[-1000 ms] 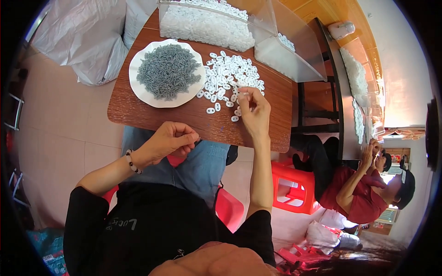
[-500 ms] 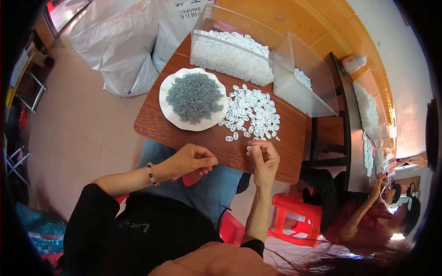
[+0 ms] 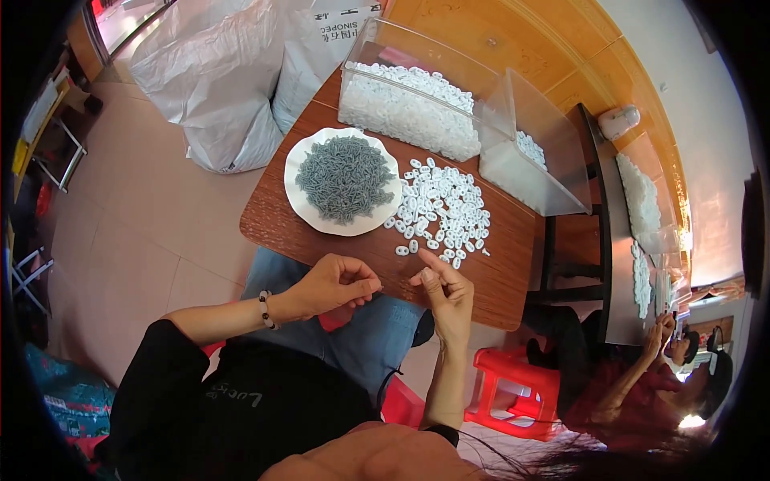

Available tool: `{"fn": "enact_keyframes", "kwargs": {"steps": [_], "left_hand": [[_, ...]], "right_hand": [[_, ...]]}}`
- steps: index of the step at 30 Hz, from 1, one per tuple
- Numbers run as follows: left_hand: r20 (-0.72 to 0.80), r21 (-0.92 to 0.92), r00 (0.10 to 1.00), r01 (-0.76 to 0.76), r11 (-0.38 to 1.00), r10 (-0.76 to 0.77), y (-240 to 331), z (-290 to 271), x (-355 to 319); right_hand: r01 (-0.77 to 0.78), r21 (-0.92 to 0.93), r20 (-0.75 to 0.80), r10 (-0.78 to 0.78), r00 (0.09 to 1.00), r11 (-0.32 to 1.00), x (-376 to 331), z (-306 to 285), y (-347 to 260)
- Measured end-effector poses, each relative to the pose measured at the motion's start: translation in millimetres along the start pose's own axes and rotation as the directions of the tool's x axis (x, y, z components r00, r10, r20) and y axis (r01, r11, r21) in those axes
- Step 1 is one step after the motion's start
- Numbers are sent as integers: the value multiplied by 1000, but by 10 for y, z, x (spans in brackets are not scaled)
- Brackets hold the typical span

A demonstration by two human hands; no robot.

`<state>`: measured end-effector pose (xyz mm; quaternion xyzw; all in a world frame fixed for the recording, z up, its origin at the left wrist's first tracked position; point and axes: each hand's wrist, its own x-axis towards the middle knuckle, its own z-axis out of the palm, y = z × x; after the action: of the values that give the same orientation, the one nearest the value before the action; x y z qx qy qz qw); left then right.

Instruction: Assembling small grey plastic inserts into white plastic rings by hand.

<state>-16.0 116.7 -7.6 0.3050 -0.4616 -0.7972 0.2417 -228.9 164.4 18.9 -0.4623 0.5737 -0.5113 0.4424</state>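
My left hand (image 3: 333, 284) is above my lap at the table's near edge, thumb and fingertips pinched together. Whatever they grip is too small or hidden to name. Close by on the right, my right hand (image 3: 445, 293) has its index finger stretched out and parted from the thumb; no piece shows in it. Beyond its fingertips lies a loose heap of small white oval pieces (image 3: 449, 204) with two holes each. Left of the heap stands a white plate with a wavy rim (image 3: 295, 188), piled with small grey-blue, screw-like pieces (image 3: 345, 178).
On the brown table (image 3: 497, 284), a clear bin (image 3: 409, 112) of white pieces stands at the back, with another clear bin (image 3: 525, 172) to its right. White sacks (image 3: 216, 88) stand on the floor, back left. A red stool (image 3: 513, 393) and a person (image 3: 642, 385) are at right.
My right hand has moved left and nearer my left hand, its index finger straightening. The white oval piece seen at its fingertips before no longer shows there. My left hand stays pinched.
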Motion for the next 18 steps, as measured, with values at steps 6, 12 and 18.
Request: {"fn": "enact_keyframes", "kwargs": {"steps": [6,12,18], "left_hand": [[-75,28,989,-127,992,129,70,23,-6],[-85,99,981,-163,982,172,118,11,-27],[-80,101,980,-172,980,181,77,17,-17]], "right_hand": [[-96,50,7,96,995,994,-42,18,-74],[-95,143,84,83,993,985,-59,187,-76],[-77,109,110,65,992,991,-77,198,-53]]}}
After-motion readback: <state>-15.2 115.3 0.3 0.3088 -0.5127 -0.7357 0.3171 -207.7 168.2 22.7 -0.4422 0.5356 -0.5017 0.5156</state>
